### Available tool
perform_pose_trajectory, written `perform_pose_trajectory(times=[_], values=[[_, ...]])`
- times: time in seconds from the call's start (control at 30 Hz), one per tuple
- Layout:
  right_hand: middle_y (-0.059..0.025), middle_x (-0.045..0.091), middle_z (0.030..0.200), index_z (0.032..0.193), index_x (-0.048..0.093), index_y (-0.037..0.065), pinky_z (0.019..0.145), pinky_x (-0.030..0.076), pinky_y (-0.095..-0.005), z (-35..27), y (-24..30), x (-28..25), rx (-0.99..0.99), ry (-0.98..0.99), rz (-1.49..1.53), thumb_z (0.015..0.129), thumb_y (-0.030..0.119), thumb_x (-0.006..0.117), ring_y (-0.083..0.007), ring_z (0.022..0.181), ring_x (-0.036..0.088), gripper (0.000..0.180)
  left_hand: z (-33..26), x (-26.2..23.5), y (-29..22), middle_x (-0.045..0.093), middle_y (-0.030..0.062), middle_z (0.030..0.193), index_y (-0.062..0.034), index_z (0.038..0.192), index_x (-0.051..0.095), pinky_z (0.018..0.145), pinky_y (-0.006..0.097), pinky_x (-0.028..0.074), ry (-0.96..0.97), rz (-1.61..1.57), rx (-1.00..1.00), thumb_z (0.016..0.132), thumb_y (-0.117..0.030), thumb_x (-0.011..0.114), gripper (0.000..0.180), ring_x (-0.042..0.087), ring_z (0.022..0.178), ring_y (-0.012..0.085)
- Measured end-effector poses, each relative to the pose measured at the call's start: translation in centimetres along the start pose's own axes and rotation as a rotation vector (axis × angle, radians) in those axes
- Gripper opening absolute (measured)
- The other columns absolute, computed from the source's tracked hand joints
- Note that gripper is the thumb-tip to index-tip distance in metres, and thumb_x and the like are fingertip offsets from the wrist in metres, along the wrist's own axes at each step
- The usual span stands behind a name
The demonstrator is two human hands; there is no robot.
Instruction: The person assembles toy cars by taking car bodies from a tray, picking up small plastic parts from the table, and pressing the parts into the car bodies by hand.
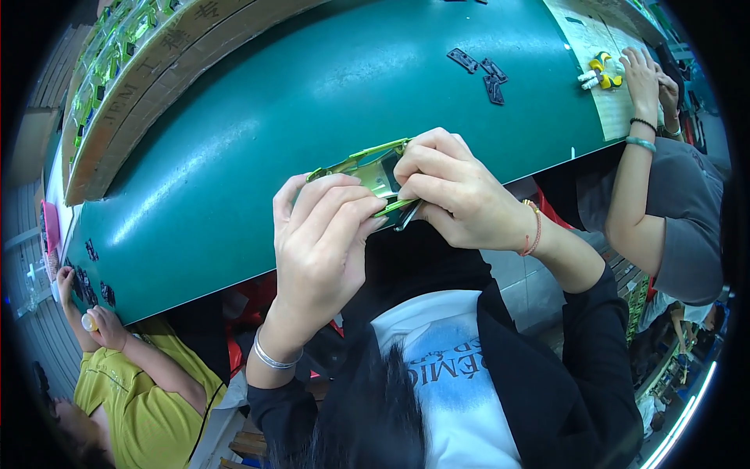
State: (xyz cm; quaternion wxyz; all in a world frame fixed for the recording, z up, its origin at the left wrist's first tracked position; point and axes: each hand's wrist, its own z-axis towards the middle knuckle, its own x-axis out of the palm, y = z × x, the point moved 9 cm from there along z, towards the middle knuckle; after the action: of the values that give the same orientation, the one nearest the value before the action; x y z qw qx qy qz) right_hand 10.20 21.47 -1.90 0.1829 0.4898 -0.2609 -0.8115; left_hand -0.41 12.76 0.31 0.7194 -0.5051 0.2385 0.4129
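Between my two hands, above the near edge of the table, is a light green plastic frame [367,160] with a clear, see-through middle. My left hand [324,234] has its fingers wrapped round the frame's left end. On the other end, my right hand [457,184] pinches it with thumb and fingers. A small dark piece [406,214] shows below the right fingertips; whether it belongs to the frame I cannot tell. My fingers cover part of both ends.
Several black plastic pieces [494,87] lie on the green table [312,102]. A cardboard box [148,94] of green parts stands far left. On the right, a co-worker's hand [642,82] is near yellow-handled pliers [600,72]. Another co-worker's hand [108,328] is at the left.
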Motion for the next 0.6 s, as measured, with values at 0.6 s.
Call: perform_pose_trajectory(times=[0.6], values=[[-0.0058, 0.065, 0.104, 0.102, 0.067, 0.001, 0.089, 0.046, -0.0327, 0.0, -0.6, 1.3, 0.690, 0.290, 1.380, 0.096, 0.027, 0.078, -0.0181, 0.100, 0.060, 0.029, 1.4, -3.6, 1.8, 0.070, 0.0008, 0.082, -0.0027, 0.118, 0.074, 0.058, 0.021, 0.040, -0.166, -0.594, -0.303, 0.090, -0.007, 0.082, 0.029, 0.055, 0.065, 0.0042]])
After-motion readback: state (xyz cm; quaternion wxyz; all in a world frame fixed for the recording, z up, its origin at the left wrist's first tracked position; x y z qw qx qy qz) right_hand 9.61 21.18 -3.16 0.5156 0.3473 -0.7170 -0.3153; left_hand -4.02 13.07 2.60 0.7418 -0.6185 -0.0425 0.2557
